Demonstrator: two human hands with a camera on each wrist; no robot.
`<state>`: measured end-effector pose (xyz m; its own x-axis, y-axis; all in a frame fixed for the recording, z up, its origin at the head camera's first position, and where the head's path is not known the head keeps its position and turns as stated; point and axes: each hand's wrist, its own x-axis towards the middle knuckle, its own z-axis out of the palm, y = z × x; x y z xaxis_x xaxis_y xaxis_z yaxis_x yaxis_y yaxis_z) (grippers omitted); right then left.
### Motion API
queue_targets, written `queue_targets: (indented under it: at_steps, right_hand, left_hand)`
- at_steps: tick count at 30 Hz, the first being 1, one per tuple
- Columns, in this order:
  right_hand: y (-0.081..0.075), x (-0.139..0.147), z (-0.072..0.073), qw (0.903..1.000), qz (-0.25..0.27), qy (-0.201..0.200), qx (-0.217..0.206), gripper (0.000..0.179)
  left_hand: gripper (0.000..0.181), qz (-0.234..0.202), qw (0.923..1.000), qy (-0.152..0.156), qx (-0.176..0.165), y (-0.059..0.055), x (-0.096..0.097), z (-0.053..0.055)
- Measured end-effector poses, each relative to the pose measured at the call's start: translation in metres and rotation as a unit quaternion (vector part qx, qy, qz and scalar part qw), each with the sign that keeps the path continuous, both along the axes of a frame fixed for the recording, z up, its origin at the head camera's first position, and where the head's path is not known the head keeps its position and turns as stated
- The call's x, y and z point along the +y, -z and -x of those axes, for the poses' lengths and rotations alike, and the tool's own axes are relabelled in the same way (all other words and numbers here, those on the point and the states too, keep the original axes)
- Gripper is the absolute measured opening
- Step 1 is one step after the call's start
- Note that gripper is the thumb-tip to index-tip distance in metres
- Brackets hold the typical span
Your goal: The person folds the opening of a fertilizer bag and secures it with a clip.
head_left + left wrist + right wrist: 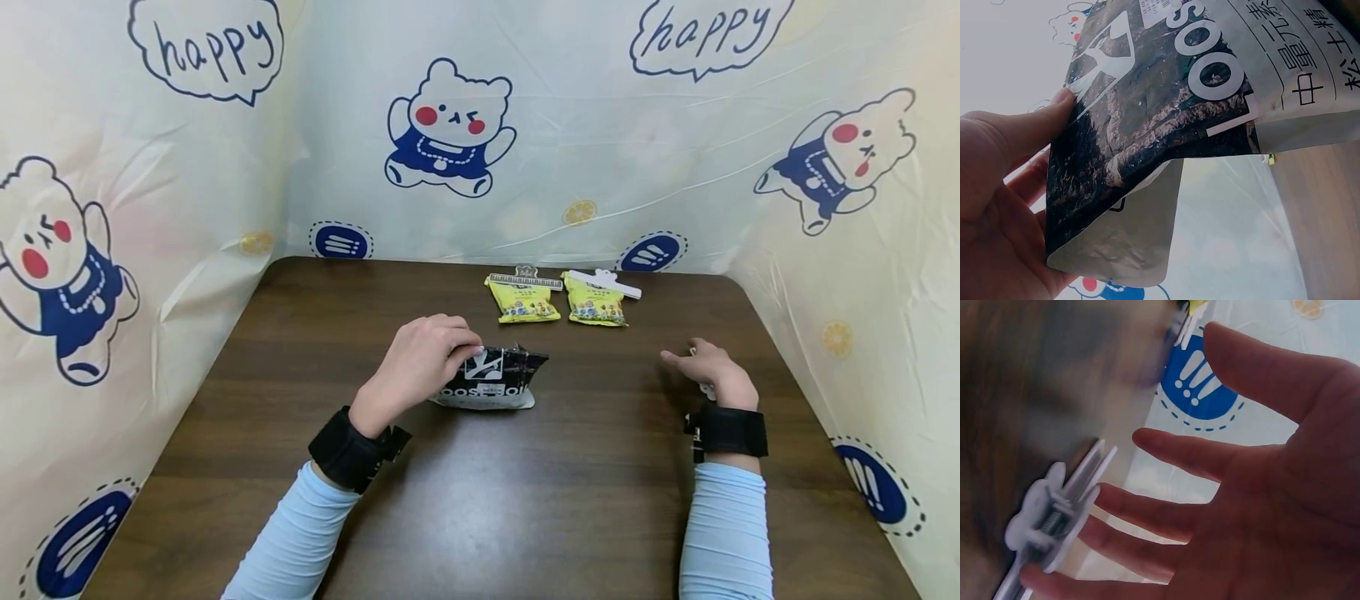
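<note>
My left hand (420, 360) pinches the top of a black and silver soil bag (491, 386), which stands on the table near its middle. In the left wrist view the thumb (1054, 122) lies on the bag's printed front, its fingers behind, and the top corner is folded over. Off to the right, my right hand (712, 371) reaches over a white sealing clip (1050, 519) with a spring. Its fingers are spread and extended, the lower fingertips right at the clip. In the head view this hand covers most of the clip.
Two small yellow packets, one on the left (525, 303) and one on the right (595, 303), lie near the back edge. Each has a clip across its top. A printed curtain (540, 167) surrounds the brown table (480, 517) at the back and both sides.
</note>
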<state>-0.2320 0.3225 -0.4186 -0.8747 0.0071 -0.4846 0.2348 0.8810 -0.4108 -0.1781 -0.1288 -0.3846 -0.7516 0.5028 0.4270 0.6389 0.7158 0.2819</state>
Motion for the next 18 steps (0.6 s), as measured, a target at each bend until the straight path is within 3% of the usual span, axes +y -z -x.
queue_targets:
  at_steps: [6, 13, 18]
  right_hand:
    - [0.007, -0.01, 0.002, 0.999, 0.04, -0.018, 0.003, 0.084]
    - [0.009, -0.038, 0.012, 0.9918, 0.032, -0.115, 0.045, 0.071]
    - [0.006, -0.049, 0.013, 0.9885, 0.063, -0.126, 0.055, 0.065]
  left_hand:
    - [0.007, 0.0, 1.0, 0.001, 0.0, 0.0, 0.0, -0.001]
    - [0.008, -0.004, 1.0, 0.001, 0.001, 0.001, 0.0, 0.001]
    - [0.008, -0.004, 1.0, 0.002, -0.001, 0.001, 0.0, 0.001]
